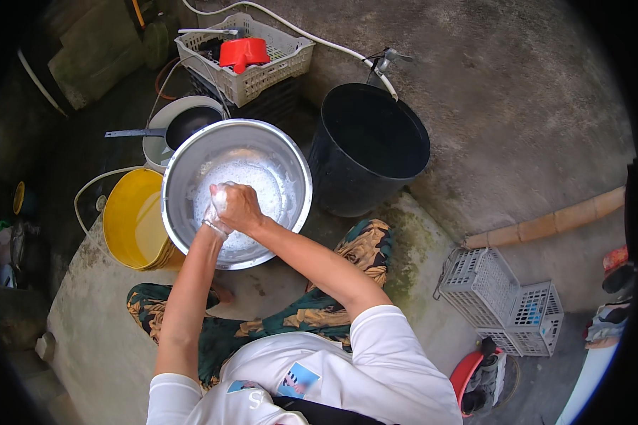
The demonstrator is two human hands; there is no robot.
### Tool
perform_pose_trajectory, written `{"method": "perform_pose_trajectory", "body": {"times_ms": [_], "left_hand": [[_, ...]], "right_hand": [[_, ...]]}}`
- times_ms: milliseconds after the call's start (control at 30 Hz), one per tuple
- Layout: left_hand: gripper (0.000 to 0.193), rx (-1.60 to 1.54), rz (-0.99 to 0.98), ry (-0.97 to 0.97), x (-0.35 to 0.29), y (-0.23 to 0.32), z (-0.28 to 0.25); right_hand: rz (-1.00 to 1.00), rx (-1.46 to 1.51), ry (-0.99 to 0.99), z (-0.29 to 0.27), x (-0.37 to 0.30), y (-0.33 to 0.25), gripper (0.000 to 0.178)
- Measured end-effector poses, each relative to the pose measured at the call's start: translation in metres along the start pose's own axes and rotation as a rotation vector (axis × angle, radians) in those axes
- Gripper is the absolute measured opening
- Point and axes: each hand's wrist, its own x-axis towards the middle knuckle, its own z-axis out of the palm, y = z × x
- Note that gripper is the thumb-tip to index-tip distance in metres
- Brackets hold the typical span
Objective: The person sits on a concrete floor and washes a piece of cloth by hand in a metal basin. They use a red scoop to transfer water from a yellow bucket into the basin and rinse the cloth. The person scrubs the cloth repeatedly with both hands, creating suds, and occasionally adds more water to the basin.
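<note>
Both hands meet over a big steel bowl [191, 170] of foamy water on the concrete floor [517, 106]. Right hand [242, 207] covers the left hand [217, 212]; fingers are clenched together, soapy, and I cannot tell if they grasp anything. A yellow bucket [131, 219] touches the bowl's left side, with a black tub [368, 152] just beside it on the right. Behind the bowl sits a black pan [188, 124] in a white basin [156, 142]; a white crate [262, 67] holds a red scoop [243, 52].
</note>
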Motion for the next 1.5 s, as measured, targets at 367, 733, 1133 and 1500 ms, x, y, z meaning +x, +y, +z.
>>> {"method": "perform_pose_trajectory", "body": {"times_ms": [367, 733, 1133, 1500], "left_hand": [[0.039, 0.517, -0.065, 0.23, -0.016, 0.038, 0.002], [0.03, 0.068, -0.076, -0.081, 0.027, -0.002, -0.078], [0.016, 0.473, 0.077, 0.104, 0.0, 0.001, -0.015], [0.039, 0.883, -0.278, 0.398, -0.004, 0.012, -0.029]], "right_hand": [[0.085, 0.161, -0.51, -0.033, 0.01, 0.045, 0.029], [-0.042, 0.318, -0.01, -0.005, -0.01, -0.035, 0.009], [0.292, 0.181, -0.046, -0.006, 0.003, 0.036, 0.025], [0.634, -0.429, -0.619, 0.006, -0.019, 0.097, 0.052]]}}
